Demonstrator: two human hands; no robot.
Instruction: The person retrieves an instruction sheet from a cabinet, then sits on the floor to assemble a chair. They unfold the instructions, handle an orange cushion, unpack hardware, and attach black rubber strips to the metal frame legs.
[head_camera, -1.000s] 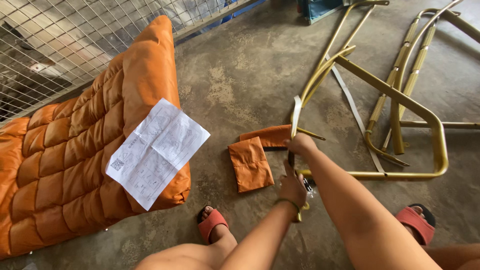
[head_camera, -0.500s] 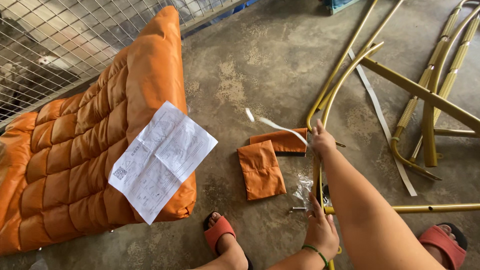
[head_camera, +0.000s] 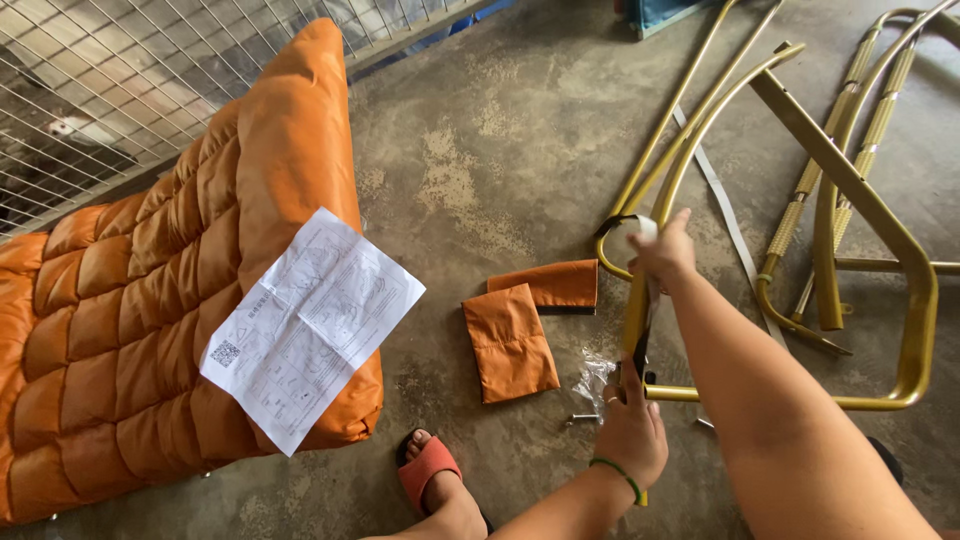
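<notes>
Gold tube (head_camera: 637, 310): left hand (head_camera: 632, 432) grips its six-o'clock end; right hand (head_camera: 662, 250) pinches the strip (head_camera: 640, 226) at twelve—pull steadily.

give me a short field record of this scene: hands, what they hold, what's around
left hand: grips the lower part of a gold tube
right hand: pulls a pale strip at the tube's bend
frame: gold, lying on the concrete floor
near left hand: clear bag, bolt
pouches: two, orange, on the floor
cushion: orange, quilted, leaning on a wire fence
sheet: printed paper on the cushion
</notes>
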